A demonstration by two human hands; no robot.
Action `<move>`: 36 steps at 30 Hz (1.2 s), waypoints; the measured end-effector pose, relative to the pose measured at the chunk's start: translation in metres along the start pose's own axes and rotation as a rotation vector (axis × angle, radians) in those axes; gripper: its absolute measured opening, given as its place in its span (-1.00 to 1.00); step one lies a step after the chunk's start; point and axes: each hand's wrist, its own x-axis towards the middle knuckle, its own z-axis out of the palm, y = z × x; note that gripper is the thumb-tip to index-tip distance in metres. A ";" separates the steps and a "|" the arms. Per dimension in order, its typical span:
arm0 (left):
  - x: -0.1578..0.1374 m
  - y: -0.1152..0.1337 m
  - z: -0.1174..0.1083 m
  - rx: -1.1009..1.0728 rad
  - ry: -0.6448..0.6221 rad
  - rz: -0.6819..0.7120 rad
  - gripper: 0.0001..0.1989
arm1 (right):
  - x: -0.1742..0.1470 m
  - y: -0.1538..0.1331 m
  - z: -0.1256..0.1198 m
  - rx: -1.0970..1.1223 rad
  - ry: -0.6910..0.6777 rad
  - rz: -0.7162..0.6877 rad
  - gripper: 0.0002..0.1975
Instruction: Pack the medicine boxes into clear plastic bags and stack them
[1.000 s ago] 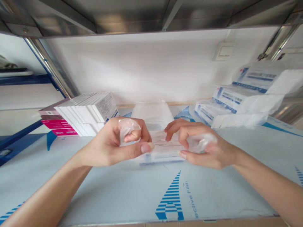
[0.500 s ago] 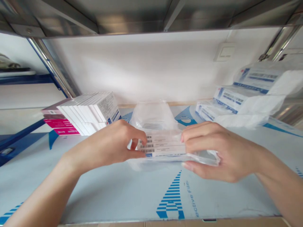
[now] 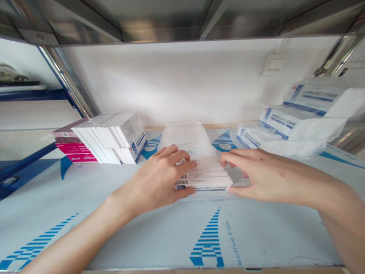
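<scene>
A bundle of white medicine boxes (image 3: 209, 176) with barcodes and blue edging lies side by side at the middle of the shelf. My left hand (image 3: 168, 175) wraps round its left end, fingers over the top and thumb at the near side. My right hand (image 3: 251, 173) grips the right end, thumb at the near corner and fingertips at the far one. Behind the bundle lies a clear plastic bag (image 3: 185, 135); some plastic film also shows around and under the boxes. How far the bag encloses them I cannot tell.
Stacked white boxes (image 3: 116, 133) stand at the left, beside pink boxes (image 3: 76, 150). Bagged boxes (image 3: 281, 121) are piled at the right. A metal shelf (image 3: 159, 23) hangs low overhead, between metal posts (image 3: 64, 80). Blue-printed film covers the work surface (image 3: 137, 236).
My left hand has slid right, farther over the boxes. My right hand has let go of the loose plastic and now holds the boxes' right end, which shows more clearly.
</scene>
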 end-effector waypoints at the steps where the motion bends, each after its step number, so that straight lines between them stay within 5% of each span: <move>1: 0.000 0.001 0.001 0.011 -0.007 -0.009 -0.58 | 0.002 0.003 0.001 -0.021 -0.033 0.032 -0.62; 8: -0.003 -0.002 -0.005 0.070 -0.098 -0.202 -0.38 | 0.027 0.002 0.013 0.101 -0.132 -0.007 -0.17; 14: -0.011 -0.015 -0.011 -0.040 -0.244 -0.268 -0.46 | 0.037 -0.008 0.021 0.146 -0.126 -0.080 -0.27; 23: -0.006 -0.017 -0.005 -0.192 -0.138 -0.229 -0.39 | 0.036 -0.010 0.027 0.159 -0.012 -0.069 -0.27; 30: -0.007 -0.022 0.002 -0.366 -0.044 -0.254 -0.18 | 0.025 0.005 0.019 0.173 0.263 -0.199 -0.29; 36: -0.010 -0.031 0.015 -0.417 -0.107 -0.270 -0.34 | 0.022 0.024 0.022 0.548 0.384 -0.161 -0.37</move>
